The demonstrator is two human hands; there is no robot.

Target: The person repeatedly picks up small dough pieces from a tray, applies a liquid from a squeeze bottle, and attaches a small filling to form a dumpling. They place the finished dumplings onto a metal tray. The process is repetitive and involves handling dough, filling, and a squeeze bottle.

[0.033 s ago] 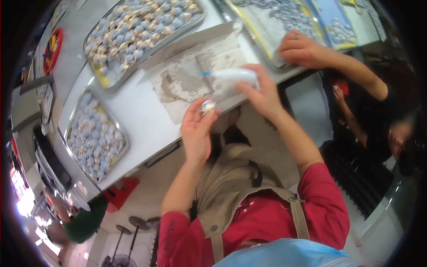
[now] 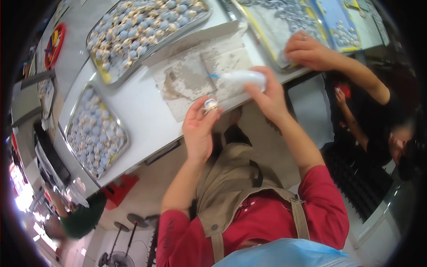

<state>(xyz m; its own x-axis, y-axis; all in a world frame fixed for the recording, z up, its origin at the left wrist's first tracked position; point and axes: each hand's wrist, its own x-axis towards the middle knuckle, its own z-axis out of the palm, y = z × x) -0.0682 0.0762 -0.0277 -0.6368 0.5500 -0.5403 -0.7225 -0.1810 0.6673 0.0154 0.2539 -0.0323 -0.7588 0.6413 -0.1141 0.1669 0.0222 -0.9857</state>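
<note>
Right hand [image 2: 267,95] gripping white squeeze bottle [image 2: 242,78] lying sideways, nozzle pointing left, left hand [image 2: 198,129] pinching small, perhaps round, piece [image 2: 210,104]

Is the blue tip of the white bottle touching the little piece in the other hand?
Apart. The head view shows the white bottle in the right hand, with stained cardboard visible between its tip and the small piece in the left hand.

Trays: we see two metal trays [image 2: 100,133] [image 2: 147,31] of small pieces at nine and eleven o'clock.
Stool: red stool [image 2: 116,189] at seven o'clock.
</note>
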